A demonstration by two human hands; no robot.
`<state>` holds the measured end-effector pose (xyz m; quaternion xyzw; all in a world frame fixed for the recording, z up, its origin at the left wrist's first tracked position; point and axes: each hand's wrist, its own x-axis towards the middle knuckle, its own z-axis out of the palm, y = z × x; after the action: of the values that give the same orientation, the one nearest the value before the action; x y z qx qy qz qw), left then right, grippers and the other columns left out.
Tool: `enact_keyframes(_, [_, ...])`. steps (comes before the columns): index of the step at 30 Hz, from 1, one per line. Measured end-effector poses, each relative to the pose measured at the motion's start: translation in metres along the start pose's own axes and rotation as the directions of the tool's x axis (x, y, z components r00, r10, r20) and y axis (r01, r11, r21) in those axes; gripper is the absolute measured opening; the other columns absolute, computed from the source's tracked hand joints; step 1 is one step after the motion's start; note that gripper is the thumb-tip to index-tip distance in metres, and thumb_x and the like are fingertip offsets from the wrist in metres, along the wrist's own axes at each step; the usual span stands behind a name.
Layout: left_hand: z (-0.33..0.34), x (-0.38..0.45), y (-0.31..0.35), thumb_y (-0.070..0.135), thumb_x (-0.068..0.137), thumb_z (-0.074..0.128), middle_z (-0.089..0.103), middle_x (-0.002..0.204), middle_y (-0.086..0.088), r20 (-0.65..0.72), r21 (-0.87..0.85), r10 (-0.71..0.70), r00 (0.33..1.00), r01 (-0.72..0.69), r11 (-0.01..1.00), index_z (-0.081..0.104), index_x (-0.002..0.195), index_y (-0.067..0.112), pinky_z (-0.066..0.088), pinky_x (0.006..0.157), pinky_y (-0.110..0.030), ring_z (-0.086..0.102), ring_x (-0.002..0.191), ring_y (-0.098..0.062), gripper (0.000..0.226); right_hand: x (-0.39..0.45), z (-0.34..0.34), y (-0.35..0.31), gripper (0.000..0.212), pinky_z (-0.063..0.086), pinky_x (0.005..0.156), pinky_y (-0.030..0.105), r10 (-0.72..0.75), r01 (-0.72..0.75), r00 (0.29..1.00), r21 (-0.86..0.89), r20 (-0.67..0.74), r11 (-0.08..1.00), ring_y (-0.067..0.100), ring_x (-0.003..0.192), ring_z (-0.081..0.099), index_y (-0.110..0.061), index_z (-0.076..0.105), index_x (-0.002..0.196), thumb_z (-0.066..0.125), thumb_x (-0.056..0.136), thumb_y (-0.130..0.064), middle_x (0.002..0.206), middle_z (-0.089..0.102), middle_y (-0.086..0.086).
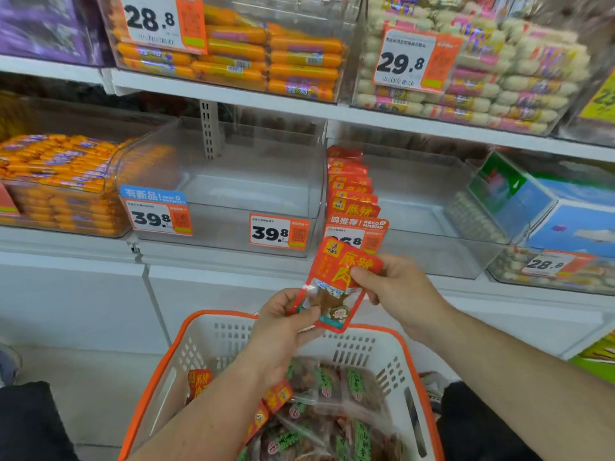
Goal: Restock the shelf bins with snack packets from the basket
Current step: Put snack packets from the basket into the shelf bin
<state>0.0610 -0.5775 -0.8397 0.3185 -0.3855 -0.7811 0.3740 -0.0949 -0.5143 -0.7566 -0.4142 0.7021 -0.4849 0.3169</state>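
Head view, at the snack shelf: to my far left a clear bin of orange sausage sticks [56, 181] sits full, and beside it the clear bin tagged 39.8 [229, 194] holds nothing I can see. Below, my left hand [283, 331] pinches the lower left corner of a red spicy-meat packet [336, 287], thumb on the face and fingers curled behind. The packet hangs above the far rim of the white basket with orange trim [213, 331], which carries more red and green packets. Its long axis runs nearly upright, top edge tipped slightly right toward the shelf, printed face toward me. It looks light, thin and limp, with slick film, so I judge the sealed edges the surest hold, not the soft middle. My right hand [396, 287] grips the upper right edge, thumb across the front. Just above stands a row of matching red packets [349, 188], on end along the left wall of the next bin [432, 221], the likely destination. Boxes in blue and green [539, 204] fill the far right
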Motion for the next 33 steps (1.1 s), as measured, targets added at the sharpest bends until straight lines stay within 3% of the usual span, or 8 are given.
enact_keyframes(5, [0.03,0.029,0.051,-0.002,0.083,0.07,0.07,0.09,0.006,0.02,0.348,0.348,0.937,-0.333,0.876,0.066,0.096,0.02,0.051,0.072,-0.018,0.063,0.078,-0.005,0.026,0.021,-0.047,-0.065,0.026,0.044,0.06,0.019,-0.403,0.383,0.894,-0.133,-0.197,0.914,-0.004,0.051,0.053,-0.025,0.066,0.074,0.066,0.09,-0.004,0.052,0.061,-0.02])
enact_keyframes(8, [0.041,0.054,0.071,0.002,0.082,0.07,0.063,0.088,0.012,0.084,0.625,0.586,0.806,-0.501,0.599,0.064,0.093,0.019,0.048,0.078,-0.019,0.06,0.082,-0.007,0.022,0.038,-0.066,-0.08,0.029,0.048,0.07,0.031,-0.479,0.436,0.841,-0.21,-0.251,0.875,-0.002,0.059,0.054,-0.032,0.066,0.071,0.069,0.089,-0.01,0.059,0.064,-0.021])
enact_keyframes(12, [0.046,0.077,0.086,-0.001,0.076,0.07,0.063,0.101,0.006,0.319,0.814,0.708,0.63,-0.565,0.135,0.07,0.102,0.013,0.04,0.086,-0.016,0.057,0.095,-0.012,0.029,0.058,-0.067,-0.079,0.017,0.049,0.076,0.033,-0.434,0.369,0.867,-0.269,-0.247,0.89,0.005,0.068,0.056,-0.026,0.07,0.078,0.069,0.09,-0.014,0.072,0.065,-0.015])
enact_keyframes(14, [0.05,0.086,0.094,0.005,0.076,0.071,0.064,0.111,0.002,0.356,0.848,0.695,0.624,-0.529,0.04,0.07,0.109,0.015,0.043,0.092,-0.025,0.057,0.104,-0.016,0.034,0.068,-0.064,-0.075,0.007,0.047,0.076,0.03,-0.423,0.34,0.872,-0.316,-0.247,0.886,0.005,0.071,0.057,-0.018,0.076,0.088,0.069,0.09,-0.016,0.074,0.065,-0.015])
enact_keyframes(17, [0.056,0.099,0.101,0.017,0.081,0.071,0.06,0.124,0.002,0.334,0.894,0.623,0.708,-0.447,0.029,0.063,0.125,0.022,0.043,0.103,-0.04,0.052,0.117,-0.019,0.045,0.079,-0.058,-0.069,0.009,0.042,0.069,0.023,-0.405,0.293,0.89,-0.416,-0.212,0.861,-0.001,0.07,0.057,-0.021,0.077,0.089,0.068,0.091,-0.022,0.074,0.063,-0.017])
enact_keyframes(21, [0.057,0.105,0.099,0.023,0.085,0.07,0.05,0.135,0.006,0.292,0.887,0.494,0.819,-0.425,0.179,0.047,0.141,0.031,0.049,0.099,-0.041,0.053,0.118,-0.015,0.061,0.089,-0.05,-0.062,0.02,0.043,0.065,0.024,-0.312,0.199,0.943,-0.555,-0.116,0.807,0.004,0.067,0.057,-0.027,0.069,0.072,0.066,0.092,-0.029,0.066,0.062,-0.017])
enact_keyframes(28, [0.057,0.104,0.097,0.04,0.084,0.07,0.046,0.136,0.012,0.284,0.911,0.491,0.824,-0.391,0.13,0.04,0.142,0.044,0.052,0.087,-0.031,0.058,0.109,-0.007,0.065,0.105,-0.047,-0.061,0.025,0.045,0.06,0.024,-0.149,0.074,0.986,-0.624,-0.069,0.778,0.01,0.071,0.064,-0.019,0.068,0.071,0.065,0.092,-0.032,0.073,0.069,-0.007])
enact_keyframes(33, [0.064,0.107,0.099,0.053,0.084,0.066,0.043,0.133,0.01,0.233,0.923,0.452,0.861,-0.342,0.176,0.03,0.141,0.054,0.05,0.094,-0.041,0.057,0.107,-0.01,0.067,0.11,-0.041,-0.066,0.019,0.048,0.066,0.026,-0.054,0.061,0.998,-0.734,0.033,0.677,0.017,0.078,0.063,-0.012,0.073,0.078,0.068,0.089,-0.026,0.078,0.069,0.0])
